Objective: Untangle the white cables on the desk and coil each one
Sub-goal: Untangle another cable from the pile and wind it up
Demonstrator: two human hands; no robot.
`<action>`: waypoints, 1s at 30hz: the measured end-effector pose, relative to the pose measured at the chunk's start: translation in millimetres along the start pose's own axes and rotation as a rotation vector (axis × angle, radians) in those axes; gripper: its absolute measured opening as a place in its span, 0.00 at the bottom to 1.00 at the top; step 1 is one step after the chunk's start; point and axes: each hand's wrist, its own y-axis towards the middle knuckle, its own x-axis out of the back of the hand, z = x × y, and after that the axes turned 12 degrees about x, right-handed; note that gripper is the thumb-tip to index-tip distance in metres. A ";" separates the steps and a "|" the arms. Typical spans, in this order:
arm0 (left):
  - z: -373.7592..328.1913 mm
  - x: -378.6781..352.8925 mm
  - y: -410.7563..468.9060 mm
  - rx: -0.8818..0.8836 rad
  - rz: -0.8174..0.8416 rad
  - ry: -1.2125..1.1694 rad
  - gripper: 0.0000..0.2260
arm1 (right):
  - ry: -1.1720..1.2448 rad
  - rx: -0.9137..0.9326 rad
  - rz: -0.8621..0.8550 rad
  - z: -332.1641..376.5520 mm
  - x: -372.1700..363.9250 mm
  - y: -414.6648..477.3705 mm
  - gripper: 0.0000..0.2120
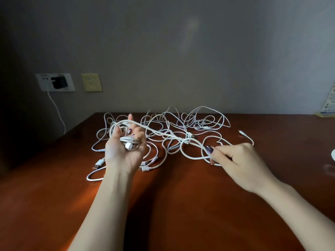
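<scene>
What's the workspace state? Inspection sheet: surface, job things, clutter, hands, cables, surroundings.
Surface: glossy brown desk.
Job's things: white cables tangled across the desk's far half; partial coil lifted above them.
Clutter: white object cut off at right edge, unidentifiable.
Hands: left hand grips the coil, palm up; right hand pinches a strand leading toward it.
Cables: besides the job's, a white cord drops from a black charger in the wall socket.
Surroundings: grey wall, beige wall plate, printed sheet at right.
</scene>
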 end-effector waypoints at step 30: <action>48.0 -10.2 -13.1 0.207 0.126 1.135 0.14 | -0.085 0.154 -0.213 10.9 -8.8 0.8 0.04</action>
